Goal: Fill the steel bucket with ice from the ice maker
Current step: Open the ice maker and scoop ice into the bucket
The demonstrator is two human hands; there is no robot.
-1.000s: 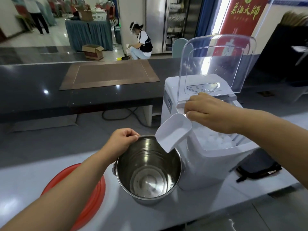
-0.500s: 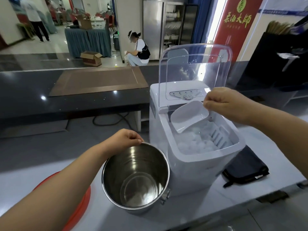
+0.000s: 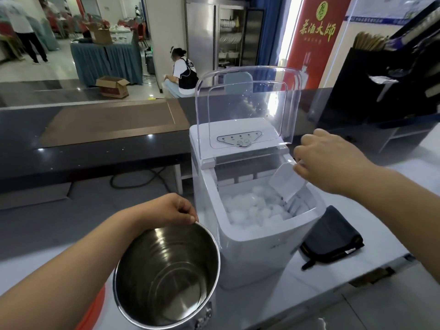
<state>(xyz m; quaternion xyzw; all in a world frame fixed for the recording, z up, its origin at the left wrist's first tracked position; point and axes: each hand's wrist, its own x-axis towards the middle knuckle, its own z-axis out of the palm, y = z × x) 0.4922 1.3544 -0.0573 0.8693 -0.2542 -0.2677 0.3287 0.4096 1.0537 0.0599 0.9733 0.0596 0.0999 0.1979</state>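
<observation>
While beside ice maker (image 3: 257, 253), dark pouch (image 3: 333, 236)

Place: a restaurant or banquet-hall service area is suggested.
Storage: white plates (image 3: 227, 39) are stacked inside a tall stainless-steel cabinet (image 3: 201, 36).
Hall: a teal-skirted table (image 3: 104, 63) is set near red chairs (image 3: 141, 32).
Wall: a red banner with gold lettering (image 3: 314, 44) is hung.

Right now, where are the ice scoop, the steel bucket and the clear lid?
ice scoop (image 3: 287, 184), head view, its white bowl.
steel bucket (image 3: 166, 263), head view, inner wall.
clear lid (image 3: 247, 110), head view, raised front panel.
</observation>
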